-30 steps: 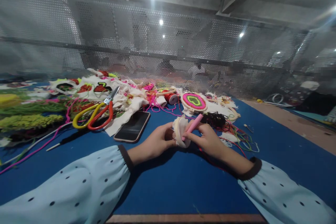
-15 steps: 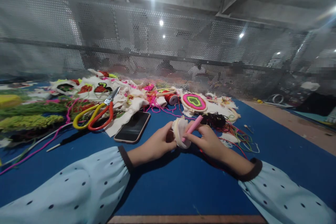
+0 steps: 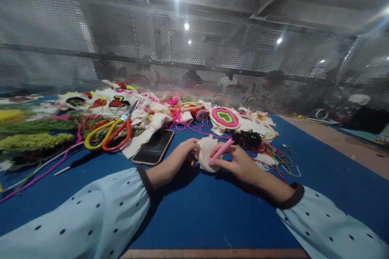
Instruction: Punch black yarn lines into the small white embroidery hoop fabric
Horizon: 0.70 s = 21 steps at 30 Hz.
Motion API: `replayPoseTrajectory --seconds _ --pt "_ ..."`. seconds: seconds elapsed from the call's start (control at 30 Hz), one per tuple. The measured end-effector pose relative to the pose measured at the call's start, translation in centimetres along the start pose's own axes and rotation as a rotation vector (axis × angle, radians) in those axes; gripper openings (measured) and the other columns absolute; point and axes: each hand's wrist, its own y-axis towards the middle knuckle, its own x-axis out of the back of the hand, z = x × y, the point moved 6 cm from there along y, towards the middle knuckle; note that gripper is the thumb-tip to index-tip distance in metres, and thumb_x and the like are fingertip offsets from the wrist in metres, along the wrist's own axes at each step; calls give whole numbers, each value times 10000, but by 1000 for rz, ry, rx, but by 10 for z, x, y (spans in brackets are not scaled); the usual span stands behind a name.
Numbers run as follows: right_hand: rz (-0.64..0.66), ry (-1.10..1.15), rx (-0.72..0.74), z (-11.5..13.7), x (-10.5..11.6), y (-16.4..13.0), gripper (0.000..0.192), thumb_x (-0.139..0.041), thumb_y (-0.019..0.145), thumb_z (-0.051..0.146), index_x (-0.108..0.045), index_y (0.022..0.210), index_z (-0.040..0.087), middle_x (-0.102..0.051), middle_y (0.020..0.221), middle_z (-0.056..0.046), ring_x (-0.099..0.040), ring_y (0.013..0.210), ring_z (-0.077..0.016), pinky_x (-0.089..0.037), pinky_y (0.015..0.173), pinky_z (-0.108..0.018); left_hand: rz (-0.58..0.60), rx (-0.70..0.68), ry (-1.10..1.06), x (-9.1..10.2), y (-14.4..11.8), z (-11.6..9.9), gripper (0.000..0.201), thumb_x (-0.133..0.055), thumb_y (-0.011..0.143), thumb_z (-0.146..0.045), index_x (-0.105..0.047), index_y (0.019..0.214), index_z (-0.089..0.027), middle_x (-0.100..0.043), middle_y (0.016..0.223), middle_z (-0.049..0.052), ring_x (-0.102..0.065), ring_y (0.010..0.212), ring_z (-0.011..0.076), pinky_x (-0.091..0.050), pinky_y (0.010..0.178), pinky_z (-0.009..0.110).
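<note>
Over the blue table, a small round embroidery hoop (image 3: pixel 206 154) with plain white cloth is tilted up, its cloth face turned toward me. My left hand (image 3: pixel 179 160) grips its left rim, the fingers partly hidden at the edge and behind it. A pink pen-like punch needle (image 3: pixel 223 150) slants across the cloth, pinched between the thumb and fingers of my right hand (image 3: pixel 238 164). Its lower end meets the cloth, and the tip is hidden. Red thread runs on the table under my right forearm.
Left of my hands lie a phone (image 3: pixel 154 147), scissors (image 3: pixel 117 131) with yellow and orange handles, and yarn bundles (image 3: pixel 39 139). Beyond are a hoop with a pink and green design (image 3: pixel 225 118), a red thread spool (image 3: pixel 199 114) and black thread (image 3: pixel 249 139). A perforated metal screen (image 3: pixel 182 56) stands behind.
The hoop has turned so that its cloth faces me more. My left hand has shifted its hold along the rim, and the punch needle now leans lower.
</note>
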Motion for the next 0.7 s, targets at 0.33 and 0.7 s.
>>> replayPoseTrajectory --seconds 0.33,0.7 --pt "-35 -265 -7 -5 4 -2 223 -477 865 326 -603 865 142 -647 821 -57 -588 729 -160 -417 673 -264 -21 -83 245 6 2 5 220 -502 803 -330 -525 900 -134 -475 675 -32 -417 594 86 -333 550 211" --pt "-90 -308 45 -1 9 -1 225 -420 893 335 -556 891 156 -635 822 -67 -591 739 -166 -433 684 -277 1 -142 325 4 -1 -2 248 -467 835 -358 -512 943 -140 -528 744 -4 -456 670 115 -353 591 220"
